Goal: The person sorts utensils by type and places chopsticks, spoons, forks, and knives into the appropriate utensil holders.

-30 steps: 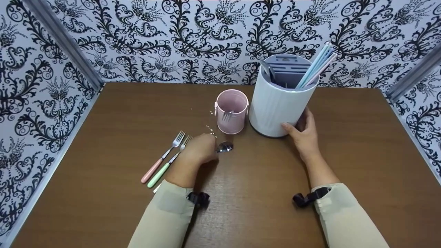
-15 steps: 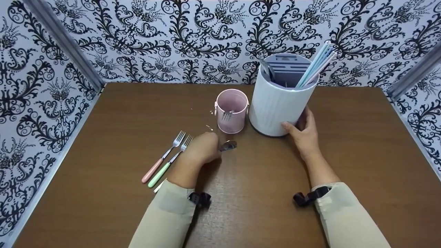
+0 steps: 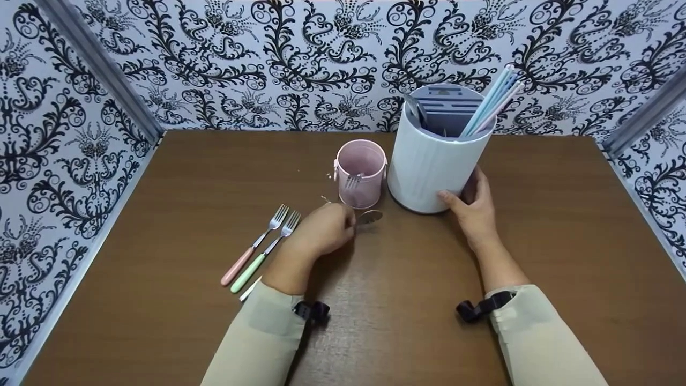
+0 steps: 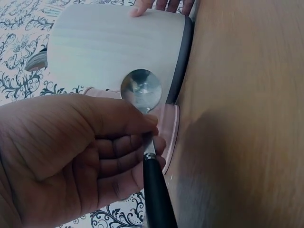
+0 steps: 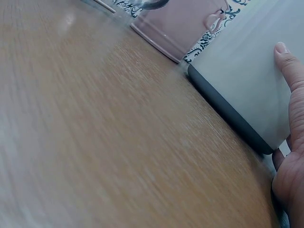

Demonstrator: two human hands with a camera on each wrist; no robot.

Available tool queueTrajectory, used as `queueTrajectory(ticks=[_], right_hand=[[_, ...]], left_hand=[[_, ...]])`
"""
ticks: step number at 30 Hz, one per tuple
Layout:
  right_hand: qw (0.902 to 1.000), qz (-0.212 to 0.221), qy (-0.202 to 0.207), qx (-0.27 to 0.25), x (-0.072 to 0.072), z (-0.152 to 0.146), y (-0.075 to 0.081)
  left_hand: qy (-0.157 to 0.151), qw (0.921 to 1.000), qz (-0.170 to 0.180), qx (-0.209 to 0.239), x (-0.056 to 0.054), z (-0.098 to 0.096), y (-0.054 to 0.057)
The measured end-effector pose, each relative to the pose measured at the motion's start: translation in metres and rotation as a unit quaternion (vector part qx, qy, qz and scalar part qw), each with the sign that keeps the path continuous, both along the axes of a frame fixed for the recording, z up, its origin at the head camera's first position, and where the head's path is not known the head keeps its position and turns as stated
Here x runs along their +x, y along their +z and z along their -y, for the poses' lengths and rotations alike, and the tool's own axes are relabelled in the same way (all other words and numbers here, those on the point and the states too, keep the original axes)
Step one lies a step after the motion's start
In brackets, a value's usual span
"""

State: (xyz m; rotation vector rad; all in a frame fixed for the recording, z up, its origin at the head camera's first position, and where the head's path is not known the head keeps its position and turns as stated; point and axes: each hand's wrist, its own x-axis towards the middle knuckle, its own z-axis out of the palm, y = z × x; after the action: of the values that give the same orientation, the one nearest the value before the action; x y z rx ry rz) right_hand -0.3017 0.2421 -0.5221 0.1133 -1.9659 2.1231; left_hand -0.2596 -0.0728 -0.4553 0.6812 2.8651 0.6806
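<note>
My left hand (image 3: 324, 229) pinches a spoon (image 4: 141, 89) by its metal neck, between thumb and fingers. The spoon has a black handle (image 4: 158, 192); in the head view its bowl (image 3: 370, 216) shows just in front of a pink cup (image 3: 360, 193). A fork (image 3: 352, 181) is seen inside the cup. My right hand (image 3: 474, 212) grips the lower right side of a white utensil holder (image 3: 429, 171), thumb in front and fingers behind. Chopsticks (image 3: 496, 102) and metal cutlery (image 3: 415, 110) stand in the holder.
Left of my left hand lie a pink-handled fork (image 3: 238, 266) and a green-handled fork (image 3: 248, 273). A white handle end (image 3: 249, 289) shows beside my left sleeve. Small white bits (image 3: 326, 198) lie left of the cup. Patterned walls (image 3: 257, 64) border the brown table (image 3: 225, 171).
My left hand has moved right and slightly away from me with the spoon, whose bowl is now nearer the cup. The right hand and the utensil holder have stayed in place.
</note>
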Motion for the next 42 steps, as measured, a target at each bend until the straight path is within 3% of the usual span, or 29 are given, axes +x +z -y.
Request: queueTrajectory(ticks=[12,19,27,36,42], right_hand=[[0.9999,0.01,0.002,0.007,0.001,-0.001,0.002],[0.9997,0.019,-0.004,0.017,0.001,-0.001,0.002],[0.9997,-0.005,0.005,-0.023,-0.001,0.002,0.001],[0.9999,0.008,-0.006,-0.007,0.001,0.001,0.001],[0.9999,0.009,-0.007,-0.006,0.0,0.001,0.002]], left_hand=[[-0.024,0.9957,0.043,0.078,0.002,-0.006,0.005],[-0.034,0.9949,0.023,0.091,0.004,-0.009,0.005],[-0.057,0.9927,0.026,0.104,0.009,-0.018,0.008],[-0.082,0.9851,0.029,0.148,0.014,-0.029,0.012],[-0.085,0.9723,0.035,0.215,0.016,-0.039,0.021]])
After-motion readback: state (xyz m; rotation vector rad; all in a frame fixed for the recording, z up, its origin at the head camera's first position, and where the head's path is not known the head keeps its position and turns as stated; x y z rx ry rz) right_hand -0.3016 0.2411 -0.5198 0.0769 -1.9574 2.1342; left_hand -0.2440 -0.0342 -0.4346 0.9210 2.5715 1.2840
